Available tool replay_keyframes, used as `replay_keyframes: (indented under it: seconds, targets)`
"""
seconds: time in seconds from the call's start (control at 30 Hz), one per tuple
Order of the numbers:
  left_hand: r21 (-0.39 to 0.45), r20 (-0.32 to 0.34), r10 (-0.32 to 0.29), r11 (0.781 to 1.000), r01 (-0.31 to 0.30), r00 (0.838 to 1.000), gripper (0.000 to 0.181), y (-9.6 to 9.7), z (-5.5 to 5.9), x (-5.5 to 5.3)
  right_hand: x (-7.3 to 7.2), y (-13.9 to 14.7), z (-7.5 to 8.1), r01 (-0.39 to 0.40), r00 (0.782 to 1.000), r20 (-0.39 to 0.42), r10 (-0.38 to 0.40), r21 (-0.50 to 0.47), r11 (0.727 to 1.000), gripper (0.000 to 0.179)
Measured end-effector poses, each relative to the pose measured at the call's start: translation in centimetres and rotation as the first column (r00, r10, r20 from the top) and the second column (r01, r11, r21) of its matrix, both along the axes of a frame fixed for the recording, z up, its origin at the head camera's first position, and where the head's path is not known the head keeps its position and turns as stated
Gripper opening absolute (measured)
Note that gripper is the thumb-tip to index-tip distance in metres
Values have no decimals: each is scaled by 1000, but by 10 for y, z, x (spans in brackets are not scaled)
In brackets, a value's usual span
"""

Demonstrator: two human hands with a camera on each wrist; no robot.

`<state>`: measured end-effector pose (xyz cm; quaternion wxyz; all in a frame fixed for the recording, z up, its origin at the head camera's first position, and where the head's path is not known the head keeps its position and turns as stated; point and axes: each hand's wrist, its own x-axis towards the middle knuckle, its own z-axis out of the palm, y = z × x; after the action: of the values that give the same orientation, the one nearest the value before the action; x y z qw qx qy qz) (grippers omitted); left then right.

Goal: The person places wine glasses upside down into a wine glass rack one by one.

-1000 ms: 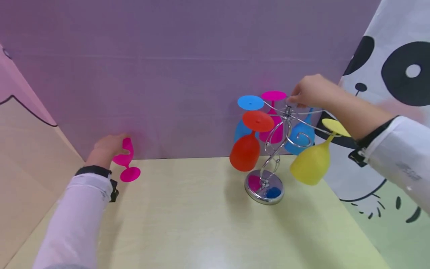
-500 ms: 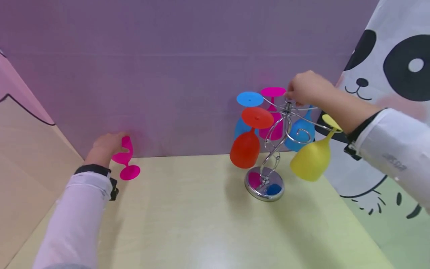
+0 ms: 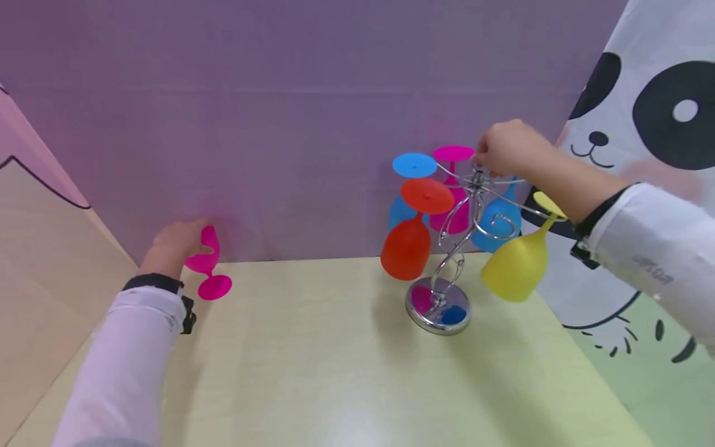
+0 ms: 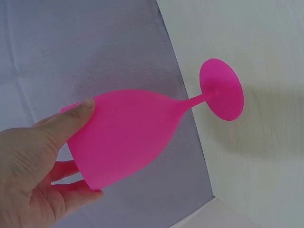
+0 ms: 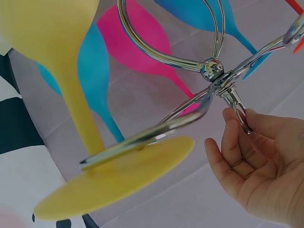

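A pink wine glass (image 4: 128, 133) is held by its rim in my left hand (image 3: 173, 245), thumb on one side and fingers on the other. Its bowl is up and its foot (image 4: 222, 89) is down, close over the table at the left. My right hand (image 3: 511, 149) pinches the small ring on top of a chrome wine glass rack (image 3: 437, 307). Upside down on the rack hang a red glass (image 3: 406, 248), a yellow glass (image 3: 515, 267), another pink glass (image 3: 454, 153) and two blue glasses, one at the left (image 3: 414, 165) and one at the right (image 3: 496, 226).
The rack's round base stands on a pale wooden table (image 3: 313, 347). Behind runs a purple-grey cloth wall (image 3: 313, 174). A panda-print cloth (image 3: 665, 205) borders the right side, and a pink and beige cloth (image 3: 50, 261) the left.
The right wrist has shifted slightly left, with the hand still at the rack's top ring. The whole view moved a little; the left hand keeps its hold on the pink wine glass.
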<state>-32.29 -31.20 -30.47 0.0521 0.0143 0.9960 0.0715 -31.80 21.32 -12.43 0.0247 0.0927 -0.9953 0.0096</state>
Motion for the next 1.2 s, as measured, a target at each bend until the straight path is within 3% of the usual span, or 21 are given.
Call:
replay_keyframes:
  seconds: [0.57, 0.8, 1.2]
  targets:
    - [-31, 6, -6, 999, 6, 1000, 71, 2, 2, 2, -4, 0, 1, 14, 1000, -1, -14, -4, 1000, 30]
    - [-29, 6, -3, 1000, 3, 1000, 72, 1, 1, 1, -8, 0, 6, -14, 1000, 4, 14, 26, 1000, 26]
    - [-29, -7, -13, 1000, 13, 1000, 69, -1, -1, 0, -15, 3, 11, 22, 998, 55, -27, 90, 996, 24]
